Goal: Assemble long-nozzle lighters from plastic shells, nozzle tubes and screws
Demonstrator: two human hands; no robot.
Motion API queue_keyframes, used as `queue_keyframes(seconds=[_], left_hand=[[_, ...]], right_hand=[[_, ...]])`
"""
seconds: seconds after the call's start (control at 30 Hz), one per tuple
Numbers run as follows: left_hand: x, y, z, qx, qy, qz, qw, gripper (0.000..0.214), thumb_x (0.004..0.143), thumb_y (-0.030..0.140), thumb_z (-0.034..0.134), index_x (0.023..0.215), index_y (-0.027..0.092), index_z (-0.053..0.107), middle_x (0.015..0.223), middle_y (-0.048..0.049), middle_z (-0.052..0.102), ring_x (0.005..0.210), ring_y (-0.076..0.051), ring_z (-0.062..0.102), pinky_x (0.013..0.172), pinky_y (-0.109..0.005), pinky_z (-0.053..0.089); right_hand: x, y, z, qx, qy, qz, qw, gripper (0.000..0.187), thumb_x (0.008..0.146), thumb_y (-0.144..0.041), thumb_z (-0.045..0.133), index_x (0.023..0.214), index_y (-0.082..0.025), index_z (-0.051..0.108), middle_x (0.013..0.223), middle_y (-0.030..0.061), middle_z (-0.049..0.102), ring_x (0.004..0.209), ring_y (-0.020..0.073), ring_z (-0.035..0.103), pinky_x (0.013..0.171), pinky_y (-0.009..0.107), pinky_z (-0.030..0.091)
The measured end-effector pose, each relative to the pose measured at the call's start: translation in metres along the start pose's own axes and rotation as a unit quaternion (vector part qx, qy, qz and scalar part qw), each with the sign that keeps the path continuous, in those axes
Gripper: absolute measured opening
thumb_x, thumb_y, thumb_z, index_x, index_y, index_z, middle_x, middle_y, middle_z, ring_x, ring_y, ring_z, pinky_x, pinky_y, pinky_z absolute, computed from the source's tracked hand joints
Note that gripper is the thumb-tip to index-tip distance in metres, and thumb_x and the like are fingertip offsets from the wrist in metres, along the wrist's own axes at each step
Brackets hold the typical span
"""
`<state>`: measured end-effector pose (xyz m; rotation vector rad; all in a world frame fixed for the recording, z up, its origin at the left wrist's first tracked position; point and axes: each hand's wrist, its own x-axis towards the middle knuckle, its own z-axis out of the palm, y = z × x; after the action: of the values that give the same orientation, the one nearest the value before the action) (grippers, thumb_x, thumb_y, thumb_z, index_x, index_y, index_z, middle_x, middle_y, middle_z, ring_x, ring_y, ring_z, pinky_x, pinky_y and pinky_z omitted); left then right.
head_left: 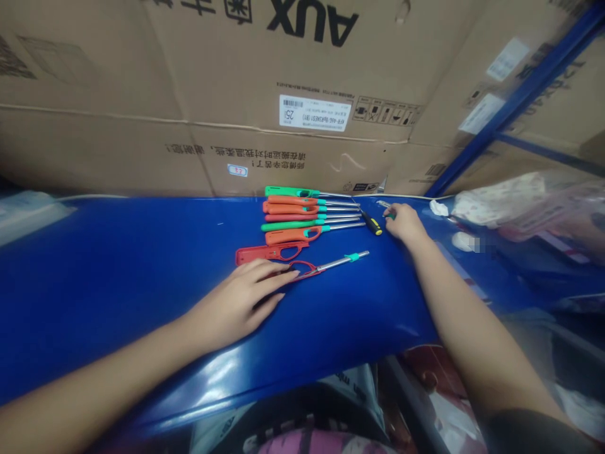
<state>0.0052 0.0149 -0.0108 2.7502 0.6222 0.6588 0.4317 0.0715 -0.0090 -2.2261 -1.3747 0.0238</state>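
Observation:
My left hand (243, 296) lies over the handle end of an opened red gas lighter, its fingers stretched out along it. From under the fingers, the lighter's metal tube (338, 261) points right, with a teal collar near its tip. A separate red handle shell (265, 252) lies just above this hand. Off to the right, my right hand (403, 222) is closed at the table's back, fingertips together by a small shiny piece (382, 203) and a bit of green; what it pinches is mostly hidden. A black and yellow screwdriver (373, 224) lies just left of it.
Several long-necked lighters (293, 225), green, orange and red, lie in a row on the blue table (142, 265). A large cardboard box (189, 82) stands behind them. A blue metal post (515, 101) rises at right, near plastic-wrapped bundles (501, 198) and a white round item (466, 242).

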Motion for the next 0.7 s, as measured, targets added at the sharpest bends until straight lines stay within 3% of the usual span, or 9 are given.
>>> queue_keyframes(seconds=[0.13,0.23,0.37,0.53,0.7], left_hand=[[0.000,0.000,-0.001,0.007,-0.008,0.005,1.000,0.045,0.099,0.021,0.050,0.143,0.029,0.056,0.135,-0.0113,0.062,0.123,-0.027,0.059,0.104,-0.050,0.052],[0.000,0.000,-0.001,0.006,-0.007,0.012,1.000,0.042,0.099,0.021,0.050,0.140,0.028,0.059,0.135,-0.0118,0.062,0.123,-0.027,0.059,0.104,-0.050,0.052],[0.000,0.000,0.000,0.002,-0.010,0.010,1.000,0.042,0.099,0.020,0.051,0.139,0.028,0.060,0.133,-0.0118,0.062,0.122,-0.027,0.059,0.103,-0.049,0.052],[0.000,-0.002,0.001,0.003,-0.015,0.011,1.000,0.044,0.099,0.018,0.050,0.141,0.029,0.058,0.134,-0.0110,0.062,0.122,-0.026,0.059,0.104,-0.048,0.052],[-0.001,-0.005,0.002,0.001,-0.014,0.007,1.000,0.041,0.099,0.019,0.050,0.138,0.028,0.060,0.133,-0.0105,0.062,0.122,-0.025,0.059,0.105,-0.047,0.051]], right_hand=[[-0.002,-0.013,-0.006,0.114,0.024,-0.019,0.993,0.024,0.074,-0.011,0.055,0.094,-0.015,0.068,0.108,0.0142,0.066,0.100,0.0253,0.061,0.100,0.042,0.046],[-0.009,-0.031,-0.005,0.224,0.005,-0.031,0.974,0.032,0.080,-0.019,0.050,0.109,-0.018,0.063,0.109,0.0101,0.065,0.089,0.0199,0.062,0.084,0.037,0.053],[-0.029,-0.056,0.002,0.346,-0.103,-0.048,0.931,0.033,0.081,-0.029,0.053,0.112,-0.020,0.061,0.094,0.0030,0.063,0.074,0.0142,0.059,0.066,0.029,0.052],[-0.054,-0.075,0.010,0.412,-0.218,-0.053,0.883,0.028,0.087,-0.033,0.048,0.105,-0.017,0.061,0.073,-0.0009,0.055,0.056,0.0103,0.047,0.054,0.025,0.044],[-0.064,-0.076,0.012,0.385,-0.283,-0.039,0.877,0.019,0.084,-0.025,0.055,0.099,-0.016,0.063,0.073,0.0019,0.060,0.051,0.0083,0.042,0.047,0.022,0.035]])
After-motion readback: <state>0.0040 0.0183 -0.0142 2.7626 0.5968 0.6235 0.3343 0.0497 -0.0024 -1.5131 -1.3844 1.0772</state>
